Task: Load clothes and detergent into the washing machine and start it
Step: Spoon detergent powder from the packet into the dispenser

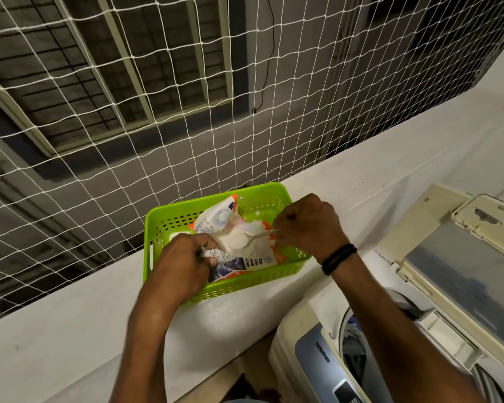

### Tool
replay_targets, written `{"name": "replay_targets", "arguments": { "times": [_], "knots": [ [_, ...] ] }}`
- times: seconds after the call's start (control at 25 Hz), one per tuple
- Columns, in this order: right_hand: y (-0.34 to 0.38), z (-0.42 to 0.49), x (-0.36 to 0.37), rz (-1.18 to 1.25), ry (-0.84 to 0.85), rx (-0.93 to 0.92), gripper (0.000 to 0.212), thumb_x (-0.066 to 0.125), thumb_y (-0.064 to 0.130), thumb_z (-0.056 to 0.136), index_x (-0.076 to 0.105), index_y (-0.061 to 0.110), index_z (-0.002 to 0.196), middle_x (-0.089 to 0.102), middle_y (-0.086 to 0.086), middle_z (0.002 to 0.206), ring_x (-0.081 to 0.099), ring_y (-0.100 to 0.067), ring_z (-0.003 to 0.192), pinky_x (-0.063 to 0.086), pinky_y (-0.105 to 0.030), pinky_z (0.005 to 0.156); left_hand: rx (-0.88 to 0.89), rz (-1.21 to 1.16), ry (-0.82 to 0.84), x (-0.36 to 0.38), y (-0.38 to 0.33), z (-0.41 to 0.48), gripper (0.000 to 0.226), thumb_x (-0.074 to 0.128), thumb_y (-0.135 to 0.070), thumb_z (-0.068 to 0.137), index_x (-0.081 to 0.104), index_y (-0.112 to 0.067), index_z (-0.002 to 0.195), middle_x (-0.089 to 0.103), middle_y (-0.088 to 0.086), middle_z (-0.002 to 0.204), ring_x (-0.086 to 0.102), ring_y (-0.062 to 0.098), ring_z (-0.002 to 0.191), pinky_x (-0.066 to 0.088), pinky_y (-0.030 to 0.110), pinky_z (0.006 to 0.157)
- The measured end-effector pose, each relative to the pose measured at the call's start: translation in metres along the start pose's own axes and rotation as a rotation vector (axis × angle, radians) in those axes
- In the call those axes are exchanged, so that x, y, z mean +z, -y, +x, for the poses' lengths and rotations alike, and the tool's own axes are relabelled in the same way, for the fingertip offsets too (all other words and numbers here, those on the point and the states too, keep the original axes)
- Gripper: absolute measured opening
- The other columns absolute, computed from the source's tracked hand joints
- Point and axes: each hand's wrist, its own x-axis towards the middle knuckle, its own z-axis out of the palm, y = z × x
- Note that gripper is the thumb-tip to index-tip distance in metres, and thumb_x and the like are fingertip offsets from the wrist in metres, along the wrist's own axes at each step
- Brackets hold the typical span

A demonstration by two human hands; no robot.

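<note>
Faced a net [99, 112] at far left and behind, with a white worktop [70, 330] below it. Gripped the near-left flap of the packet [253, 261] with the left hand [186, 257], fingers curled round it, mouth held open. Found the packet lying in the green basket [157, 216] on the worktop, opening turned up, white powder [230, 231] heaped inside. Pinched the handle of a spoon [258, 235] in the right hand [306, 225], bowl down in the powder, long axis running left to right from the powder to the fingers. Could not tell how full the bowl was. Wore a dark band [339, 258] on the right wrist. Held the hands apart, packet between them, each clamped on its own thing.

Saw the machine [312, 359] at lower right, just beside the worktop, lid [463, 271] raised, dark clothes [350, 327] showing in the drum [361, 365].

Judged the clothes loaded and the scooping of detergent in hand. Placed the drum right of the basket and nearer the body, on the right hand's side, well apart from the left. Judged the coming move a carry rightward and toward the body, over the basket rim and worktop edge, spoon level along its axis. Feared powder spilt on the worktop with any tilt.
</note>
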Motion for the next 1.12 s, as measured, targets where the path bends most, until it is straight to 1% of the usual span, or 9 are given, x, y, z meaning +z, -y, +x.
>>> {"name": "replay_targets", "arguments": {
  "times": [0.16, 0.32, 0.44, 0.6, 0.72, 0.84, 0.96, 1.08, 1.12],
  "knots": [
    [0.001, -0.008, -0.010, 0.214, 0.062, 0.048, 0.042, 0.053, 0.039, 0.056, 0.073, 0.012, 0.082, 0.075, -0.007, 0.078, 0.073, -0.026, 0.082, 0.059, -0.038, 0.081, 0.055, 0.017, 0.000, -0.002, 0.002, -0.005, 0.018, 0.074, -0.014, 0.085, 0.073, -0.028, 0.095, 0.066, -0.002, 0.108, 0.060, 0.018, 0.101, 0.039, 0.022, 0.080],
    [-0.004, -0.020, -0.032, 0.432, 0.147, 0.053, 0.013, 0.064, 0.006, 0.078, 0.077, 0.003, 0.077, 0.074, -0.010, 0.066, 0.072, -0.014, 0.058, 0.060, -0.028, 0.073, 0.148, 0.028, -0.005, -0.004, 0.007, -0.009, 0.030, 0.075, -0.016, 0.084, 0.072, -0.042, 0.097, 0.061, -0.004, 0.120, 0.057, 0.021, 0.109, 0.048, 0.031, 0.093],
    [-0.014, -0.025, -0.041, 0.577, 0.154, 0.080, 0.017, 0.062, -0.003, 0.079, 0.077, 0.004, 0.072, 0.073, -0.022, 0.074, 0.074, -0.033, 0.072, 0.060, -0.043, 0.083, 0.145, 0.014, -0.007, -0.007, 0.008, -0.012, 0.039, 0.076, -0.017, 0.083, 0.069, -0.053, 0.098, 0.057, 0.000, 0.130, 0.057, 0.025, 0.118, 0.050, 0.043, 0.100],
    [-0.028, -0.035, -0.051, 0.651, 0.127, 0.115, 0.015, 0.060, -0.008, 0.076, 0.075, -0.004, 0.074, 0.070, -0.032, 0.081, 0.070, -0.038, 0.077, 0.056, -0.055, 0.088, 0.191, 0.007, -0.119, -0.012, 0.000, -0.021, 0.040, 0.074, -0.009, 0.084, 0.072, -0.048, 0.095, 0.055, 0.000, 0.136, 0.052, 0.020, 0.127, 0.042, 0.033, 0.105],
    [-0.042, -0.047, -0.062, 0.711, 0.098, 0.118, 0.017, 0.058, -0.012, 0.082, 0.074, -0.008, 0.081, 0.070, -0.031, 0.080, 0.071, -0.040, 0.078, 0.061, -0.044, 0.080, 0.253, -0.015, -0.192, -0.014, -0.013, -0.029, 0.033, 0.075, -0.012, 0.083, 0.073, -0.044, 0.093, 0.059, -0.007, 0.129, 0.056, 0.015, 0.113, 0.040, 0.026, 0.094],
    [-0.068, -0.062, -0.077, 0.805, 0.031, 0.150, 0.019, 0.055, -0.016, 0.085, 0.073, -0.011, 0.086, 0.070, -0.029, 0.078, 0.071, -0.031, 0.072, 0.062, -0.028, 0.065, 0.398, -0.121, -0.240, -0.007, -0.037, -0.030, 0.032, 0.076, -0.014, 0.082, 0.070, -0.044, 0.094, 0.063, -0.008, 0.121, 0.061, 0.013, 0.103, 0.050, 0.026, 0.090],
    [-0.103, -0.084, -0.092, 0.860, -0.076, 0.196, 0.022, 0.054, -0.016, 0.086, 0.074, -0.007, 0.088, 0.072, -0.027, 0.080, 0.073, -0.030, 0.074, 0.061, -0.026, 0.066, 0.526, -0.303, -0.254, 0.015, -0.068, -0.031, 0.030, 0.073, -0.013, 0.085, 0.069, -0.041, 0.093, 0.067, -0.006, 0.112, 0.064, 0.009, 0.103, 0.049, 0.011, 0.088],
    [-0.152, -0.106, -0.101, 0.926, -0.247, 0.282, 0.025, 0.053, -0.017, 0.087, 0.074, -0.003, 0.084, 0.073, -0.021, 0.074, 0.073, -0.028, 0.071, 0.060, -0.025, 0.064, 0.609, -0.473, -0.086, 0.057, -0.098, -0.034, 0.014, 0.071, -0.024, 0.088, 0.071, -0.030, 0.100, 0.069, -0.005, 0.111, 0.069, 0.015, 0.097, 0.057, 0.033, 0.085],
    [-0.168, -0.112, -0.102, 0.948, -0.308, 0.313, 0.026, 0.053, -0.017, 0.086, 0.074, -0.002, 0.082, 0.073, -0.018, 0.070, 0.073, -0.026, 0.068, 0.059, -0.024, 0.062, 0.617, -0.487, -0.022, 0.073, -0.107, -0.036, 0.015, 0.067, -0.029, 0.088, 0.071, -0.029, 0.102, 0.069, -0.006, 0.111, 0.069, 0.014, 0.097, 0.057, 0.034, 0.083]
  ]
}}
